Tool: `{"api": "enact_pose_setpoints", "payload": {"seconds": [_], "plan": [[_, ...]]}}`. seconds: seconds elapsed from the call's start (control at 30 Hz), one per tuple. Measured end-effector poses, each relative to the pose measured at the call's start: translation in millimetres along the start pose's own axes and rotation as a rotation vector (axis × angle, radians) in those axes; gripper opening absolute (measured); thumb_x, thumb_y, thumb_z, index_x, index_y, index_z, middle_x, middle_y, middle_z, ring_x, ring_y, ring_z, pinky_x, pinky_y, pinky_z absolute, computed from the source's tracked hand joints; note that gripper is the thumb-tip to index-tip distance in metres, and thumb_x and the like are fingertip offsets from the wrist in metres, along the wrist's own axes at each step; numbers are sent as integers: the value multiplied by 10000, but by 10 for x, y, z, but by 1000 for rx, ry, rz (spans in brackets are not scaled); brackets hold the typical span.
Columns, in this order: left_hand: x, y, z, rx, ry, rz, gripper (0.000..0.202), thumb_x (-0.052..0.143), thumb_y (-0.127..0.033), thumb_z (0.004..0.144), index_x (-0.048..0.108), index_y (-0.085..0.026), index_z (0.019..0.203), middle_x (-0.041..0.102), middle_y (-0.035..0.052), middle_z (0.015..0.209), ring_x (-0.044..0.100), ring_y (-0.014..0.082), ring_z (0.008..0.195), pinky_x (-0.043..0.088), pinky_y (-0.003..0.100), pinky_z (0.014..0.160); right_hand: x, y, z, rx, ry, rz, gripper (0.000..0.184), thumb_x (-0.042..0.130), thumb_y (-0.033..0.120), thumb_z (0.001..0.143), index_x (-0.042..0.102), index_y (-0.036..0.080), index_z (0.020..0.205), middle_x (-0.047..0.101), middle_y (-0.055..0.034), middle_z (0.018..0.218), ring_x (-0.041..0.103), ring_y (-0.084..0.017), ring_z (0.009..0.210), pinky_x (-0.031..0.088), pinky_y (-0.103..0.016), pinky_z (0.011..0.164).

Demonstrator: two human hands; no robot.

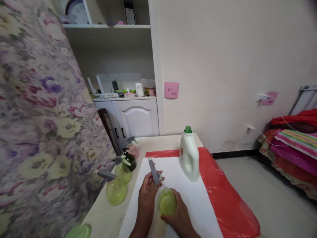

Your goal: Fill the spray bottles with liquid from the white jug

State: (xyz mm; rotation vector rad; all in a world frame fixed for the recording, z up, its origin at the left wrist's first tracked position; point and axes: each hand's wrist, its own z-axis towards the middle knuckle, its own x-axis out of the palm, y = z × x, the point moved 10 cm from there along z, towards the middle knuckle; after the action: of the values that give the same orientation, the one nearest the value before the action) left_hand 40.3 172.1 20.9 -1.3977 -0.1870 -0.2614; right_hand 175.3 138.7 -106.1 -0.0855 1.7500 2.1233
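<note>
Grasping a grey trigger spray head with a pale nozzle [154, 172] is the person's left hand [148, 187], its fingers closed about the collar; the right hand [181, 211] clasps a round, transparent bottle of yellow-green tint [167, 204] around its side. This bottle is held in front of the person, over a white paper sheet [136, 201], and a thin pale tube slants from the spray head toward its mouth; whether the tip is inside cannot be told.

At far left hangs a purple-and-cream floral curtain [49, 115]. Next comes a light green round object [79, 232], cut off by the lower edge. Along the left side of a pale tabletop [99, 218] stand two yellow-green spray bottles [116, 193], then a dark green pump bottle [131, 161] and a pink spray bottle [134, 151]. Right of the hands, a pale green handled jug [193, 155] with a green cap stands upright. Glossy red sheeting [230, 198] covers the table's right side.
</note>
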Motion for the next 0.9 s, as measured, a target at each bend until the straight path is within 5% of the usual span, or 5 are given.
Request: {"api": "enact_pose_setpoints", "payload": {"seconds": [0.27,0.47,0.7,0.9], "plan": [[9,408,-49,-45,97,270,283,719,-265,704,656,-216,976,722,97,1125,645,285,1072,495,408,928,-21,60,9,48,17,63,855,737,130,509,424,225,1299,584,-78,1303,550,-291,1211,438,-412,1044],[-50,555,-60,-57,86,281,298,728,-309,699,658,-207,970,732,113,1132,665,290,1054,508,420,937,-2,80,2,43,25,61,835,735,142,522,423,220,1292,609,-71,1269,590,-271,1155,475,-369,994],[-111,508,-30,-136,73,149,396,749,-367,705,664,-205,1056,763,87,1091,670,277,1081,529,384,934,-25,97,16,31,17,54,887,740,80,466,436,212,1288,587,-76,1296,544,-286,1216,431,-387,1055],[-99,351,-25,-35,96,370,389,697,-377,743,660,-214,1095,741,98,1140,661,297,1082,505,434,963,2,36,27,62,34,16,904,729,79,464,412,187,1303,557,-109,1327,510,-305,1254,397,-417,1088]]}}
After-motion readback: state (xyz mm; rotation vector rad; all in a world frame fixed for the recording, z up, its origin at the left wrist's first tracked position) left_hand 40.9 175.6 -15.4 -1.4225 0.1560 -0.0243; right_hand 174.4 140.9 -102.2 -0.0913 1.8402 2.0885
